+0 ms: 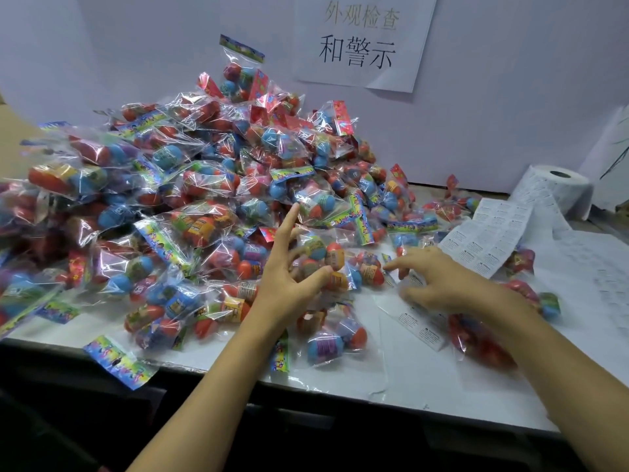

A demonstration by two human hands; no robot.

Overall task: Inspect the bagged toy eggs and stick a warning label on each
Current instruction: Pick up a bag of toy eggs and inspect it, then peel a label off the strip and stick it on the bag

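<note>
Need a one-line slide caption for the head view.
Left hand grips a bagged toy egg pack beside the pile; right hand rests on a label strip.

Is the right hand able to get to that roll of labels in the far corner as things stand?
Probably yes. The right hand rests near the front, and the label roll stands upright at the far right by the wall. Only its flat unrolled strip and a few bagged eggs lie between, nothing tall.

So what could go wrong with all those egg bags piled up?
The heap of bags is tall and loose, so pulling one out could start a slide. One bag already hangs over the table edge and may drop. The label strip lies among bags and could snag.
</note>
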